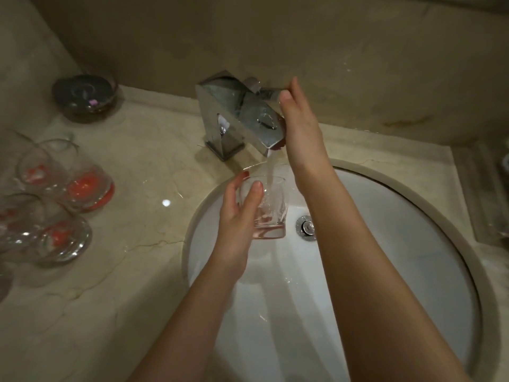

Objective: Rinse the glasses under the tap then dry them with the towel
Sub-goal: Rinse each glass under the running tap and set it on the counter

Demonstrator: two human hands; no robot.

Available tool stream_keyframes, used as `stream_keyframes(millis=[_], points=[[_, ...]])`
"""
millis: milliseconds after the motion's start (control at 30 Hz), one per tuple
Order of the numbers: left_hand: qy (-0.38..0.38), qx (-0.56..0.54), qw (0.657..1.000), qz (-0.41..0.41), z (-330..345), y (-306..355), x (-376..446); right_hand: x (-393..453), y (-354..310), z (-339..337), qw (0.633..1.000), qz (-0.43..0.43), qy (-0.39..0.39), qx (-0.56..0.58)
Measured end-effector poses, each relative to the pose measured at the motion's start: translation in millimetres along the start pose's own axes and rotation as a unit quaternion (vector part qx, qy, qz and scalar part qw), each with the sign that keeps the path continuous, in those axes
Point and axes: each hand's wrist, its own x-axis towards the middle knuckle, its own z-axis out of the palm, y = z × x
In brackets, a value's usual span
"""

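My left hand [237,216] grips a clear tumbler [271,213] upright over the white sink [399,244], its mouth under the chrome tap [237,117]. A stream of water [270,172] falls from the spout into the glass. My right hand [300,128] rests flat against the right side of the tap, fingers on its handle [257,85]. Several more clear glasses [55,199] with red bases lie on the marble counter at the left. No towel is in view.
A dark glass bowl [84,96] sits at the back left of the counter [143,166]. The sink drain [306,226] lies just right of the held glass. A clear tray [490,194] stands at the right edge. The wall rises right behind the tap.
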Motion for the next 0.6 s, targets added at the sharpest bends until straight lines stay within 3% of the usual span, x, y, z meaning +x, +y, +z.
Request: stream_keyframes(millis=[400, 533, 600], points=[[-0.037, -0.013, 0.999, -0.014, 6.4, -7.1, -7.9, -29.4, 0.2, -9.0, 0.998, -0.035, -0.021, -0.054], [-0.042, 0.005, 0.998, -0.036, 8.3, -5.8, -16.0, -78.0, 32.5, -22.6, 0.999, 0.028, -0.009, -0.045], [-0.042, 0.040, 0.996, -0.066, 10.0, -3.0, -21.3, -108.7, 46.4, -32.4, 0.993, 0.118, 0.007, 0.009]])
